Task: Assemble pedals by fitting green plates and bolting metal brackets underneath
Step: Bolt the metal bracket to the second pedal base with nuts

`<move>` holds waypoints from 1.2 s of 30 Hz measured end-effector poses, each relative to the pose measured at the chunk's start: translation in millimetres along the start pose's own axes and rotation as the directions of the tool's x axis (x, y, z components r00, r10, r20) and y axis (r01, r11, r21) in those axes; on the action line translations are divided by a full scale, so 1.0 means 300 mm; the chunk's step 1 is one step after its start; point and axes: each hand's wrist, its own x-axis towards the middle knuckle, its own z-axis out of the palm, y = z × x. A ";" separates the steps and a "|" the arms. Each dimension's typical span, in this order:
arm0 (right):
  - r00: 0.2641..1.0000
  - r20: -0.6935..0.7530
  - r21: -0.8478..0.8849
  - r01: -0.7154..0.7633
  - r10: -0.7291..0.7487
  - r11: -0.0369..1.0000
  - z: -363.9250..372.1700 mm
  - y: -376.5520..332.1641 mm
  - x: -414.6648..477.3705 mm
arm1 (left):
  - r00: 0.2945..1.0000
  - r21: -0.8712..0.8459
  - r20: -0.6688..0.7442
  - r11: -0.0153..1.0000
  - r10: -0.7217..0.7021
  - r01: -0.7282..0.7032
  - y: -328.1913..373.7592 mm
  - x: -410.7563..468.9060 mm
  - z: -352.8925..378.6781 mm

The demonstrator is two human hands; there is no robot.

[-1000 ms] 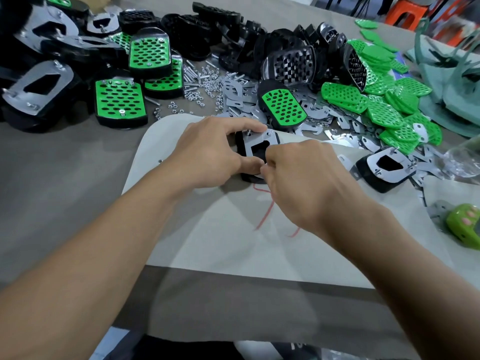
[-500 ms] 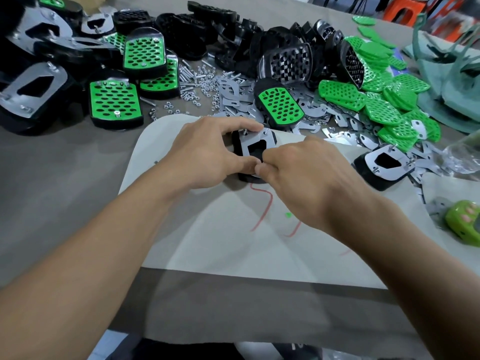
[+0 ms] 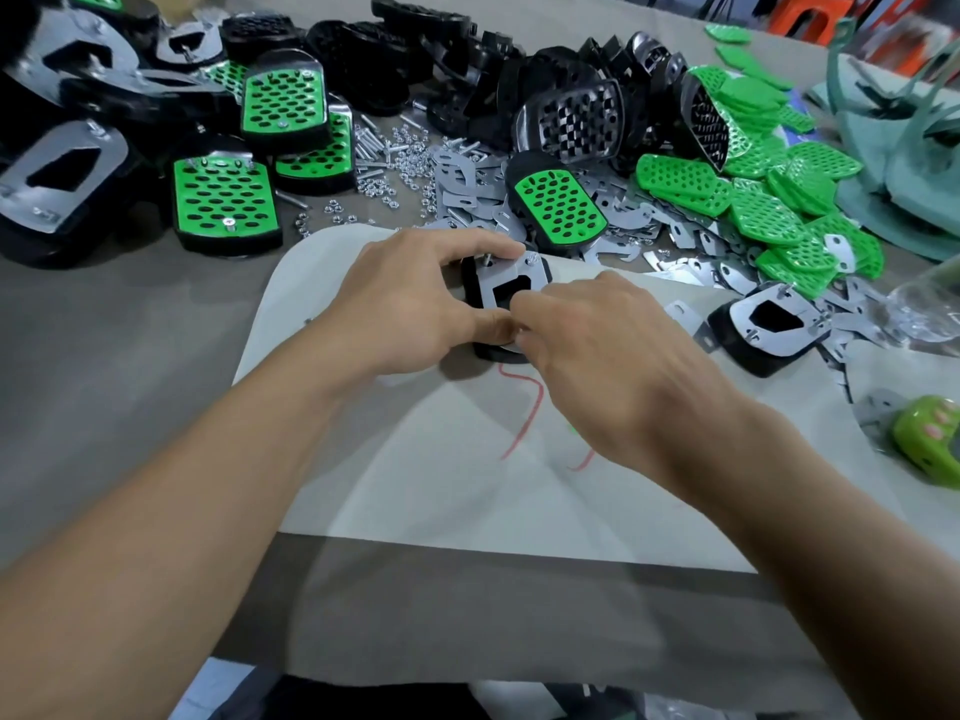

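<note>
A black pedal lies underside up on the white sheet, with a metal bracket on top of it. My left hand grips the pedal's left side, forefinger curled over the far edge near a bolt end, thumb at the near edge. My right hand has its fingertips pinched together at the bracket's near edge; what they pinch is hidden. A second upturned pedal with a bracket lies to the right.
Finished green-plated pedals lie at the left, bare black pedal bodies at the back. Loose green plates, metal brackets, and nuts and bolts are scattered in the middle and right. A green toy-like object sits far right.
Both hands stay on the pedal. My right fingertips have shifted slightly along the bracket's near edge; the view has drifted a little.
</note>
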 end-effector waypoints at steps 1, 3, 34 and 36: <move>1.000 0.013 -0.050 0.019 -0.018 0.999 0.001 -0.003 0.007 | 1.000 0.009 0.002 1.000 0.006 -0.006 -0.001 0.000 0.000; 1.000 0.029 -0.063 0.003 -0.001 0.998 -0.001 0.001 0.009 | 1.000 0.012 0.005 1.000 0.022 -0.022 0.000 -0.001 0.004; 0.994 0.086 0.090 -0.081 0.073 0.993 -0.040 -0.007 0.011 | 1.000 -0.017 0.000 1.000 -0.022 0.022 0.000 0.003 0.006; 0.997 0.066 -0.021 -0.030 0.031 0.999 -0.031 -0.017 0.011 | 1.000 -0.007 -0.004 1.000 -0.012 0.012 -0.002 0.003 0.010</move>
